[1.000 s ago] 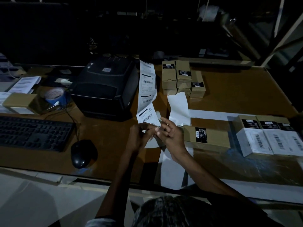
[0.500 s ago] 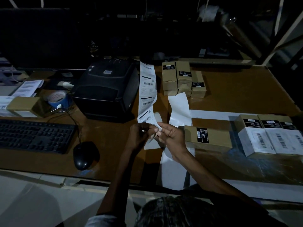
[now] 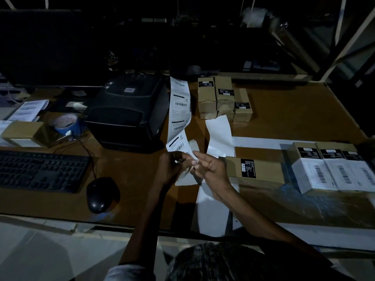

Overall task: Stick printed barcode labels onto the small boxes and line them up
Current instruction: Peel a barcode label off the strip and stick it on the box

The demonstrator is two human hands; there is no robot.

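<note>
A strip of printed barcode labels (image 3: 179, 110) runs from the black label printer (image 3: 127, 112) down to my hands. My left hand (image 3: 169, 169) pinches the strip's lower end. My right hand (image 3: 209, 169) pinches the corner of the bottom label (image 3: 178, 145) with thumb and forefinger, its other fingers stretched out. A brown box (image 3: 261, 170) with a black sticker lies just right of my right hand. Three labelled boxes (image 3: 332, 171) stand in a row at the right edge. Several plain brown boxes (image 3: 224, 98) are stacked behind.
Empty white backing strips (image 3: 220, 136) lie across the brown table (image 3: 294, 112) under and behind my hands. A keyboard (image 3: 38, 171) and mouse (image 3: 102, 194) sit at the left, with a blue tape roll (image 3: 66, 123) and another box (image 3: 22, 133) behind them.
The hands stay at the strip's lower end and barely move. The fingers have shifted slightly on the bottom label. The camera view has drifted a little.
</note>
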